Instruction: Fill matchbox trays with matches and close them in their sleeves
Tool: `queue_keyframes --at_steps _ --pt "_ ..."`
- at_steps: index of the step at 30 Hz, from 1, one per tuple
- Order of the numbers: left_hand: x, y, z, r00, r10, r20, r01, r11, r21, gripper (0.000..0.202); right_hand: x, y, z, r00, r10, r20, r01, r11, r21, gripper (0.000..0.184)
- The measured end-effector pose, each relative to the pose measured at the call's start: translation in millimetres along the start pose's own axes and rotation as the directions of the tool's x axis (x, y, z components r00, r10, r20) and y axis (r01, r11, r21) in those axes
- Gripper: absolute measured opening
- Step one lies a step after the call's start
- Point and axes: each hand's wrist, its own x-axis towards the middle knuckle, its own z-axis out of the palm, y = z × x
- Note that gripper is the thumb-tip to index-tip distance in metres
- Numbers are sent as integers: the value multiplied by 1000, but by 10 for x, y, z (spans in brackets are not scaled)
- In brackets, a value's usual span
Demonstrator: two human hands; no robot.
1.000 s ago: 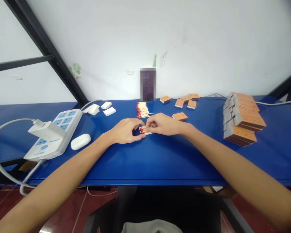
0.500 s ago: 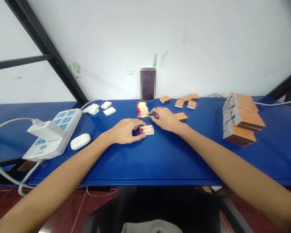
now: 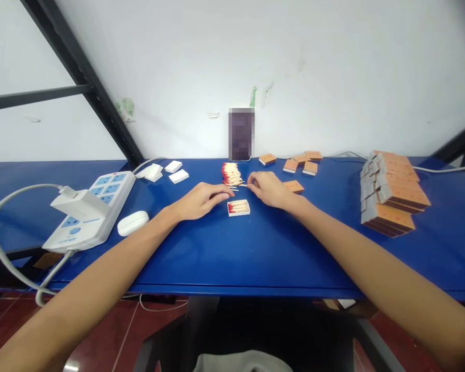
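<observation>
A small open matchbox tray [image 3: 238,207] filled with red-tipped matches lies on the blue table [image 3: 256,248]. Just behind it is a loose pile of matches [image 3: 231,174]. My left hand [image 3: 201,199] rests on the table left of the tray, fingers stretched toward the pile, apart from the tray. My right hand [image 3: 266,188] is at the right edge of the pile, fingertips pinching at loose matches there. An orange matchbox sleeve [image 3: 294,186] lies right beside my right wrist.
Several orange matchboxes [image 3: 290,164] are scattered at the back, and a big stack of them [image 3: 391,199] stands at the right. A white power strip with a charger [image 3: 89,209], a white earbud case [image 3: 133,223] and white trays [image 3: 177,176] lie at the left.
My right hand left the tray and moved back to the match pile. My left hand let go of the tray and reached toward the pile too.
</observation>
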Motion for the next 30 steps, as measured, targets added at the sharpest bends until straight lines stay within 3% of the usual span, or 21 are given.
queue_keyframes --at_steps 6,10,17,21,25,30 --pt "-15 -21 -14 999 13 -45 -15 1000 -27 33 -52 25 -12 997 -45 65 50 996 -74 19" --pt "-22 -70 -26 995 16 -102 -16 1000 -3 31 -95 -30 -53 995 -97 39 98 995 -28 20" --pt "-8 -172 -5 982 -6 -187 53 968 244 35 -71 -194 11 985 -146 94 145 989 17 17" --pt "10 -193 13 980 -127 -152 172 928 330 35 -42 -186 38 983 -134 124 136 991 -7 16" --pt "21 -193 17 977 -193 -90 212 903 373 37 -43 -154 19 982 -143 126 135 988 71 18" --pt "28 -184 5 978 -199 -68 210 897 388 38 -60 -133 -12 990 -141 -11 139 960 244 28"
